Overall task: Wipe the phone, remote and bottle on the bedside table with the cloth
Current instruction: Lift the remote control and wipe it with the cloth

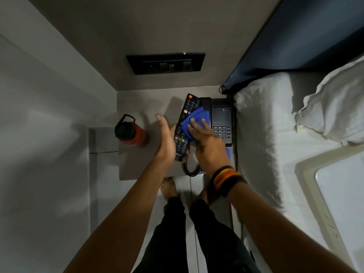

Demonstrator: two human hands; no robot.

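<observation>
1. Left hand (167,138) is cupping the TV remote (184,127) from its 9 o'clock side. Palm is turned edge-on, fingers are extended rather than clenched, thumb is hidden under the body; it is grasping the remote loosely and holding it above the table (137,164).
2. Right hand (206,146) is pressing a blue cloth (194,119) flat onto the remote's button face. Fingers (192,123) are spread over the cloth, gripping it by pressure, not in a fist.
3. Key relation: the remote's long axis is running roughly 12-to-6, top end tipping slightly toward 1 o'clock. The cloth is sitting mid-length, so my judgement is that the next stroke needs to travel along that axis, toward 12 for the upper keys or toward 6 for the coloured buttons.
4. Remote look: black, slim, red power key at the 12 o'clock end, coloured row near the lower end, white lettering at the 6 o'clock tip.
5. Desk phone (221,119) is lying just beside the remote at 3 o'clock, black, handset on its cradle, coiled cord (190,170) hanging at the table's 6 o'clock edge. The right hand is nearer to it.
6. Red water bottle (131,132), black cap, is standing at 9 o'clock, well apart. The left hand is nearer to it.
</observation>
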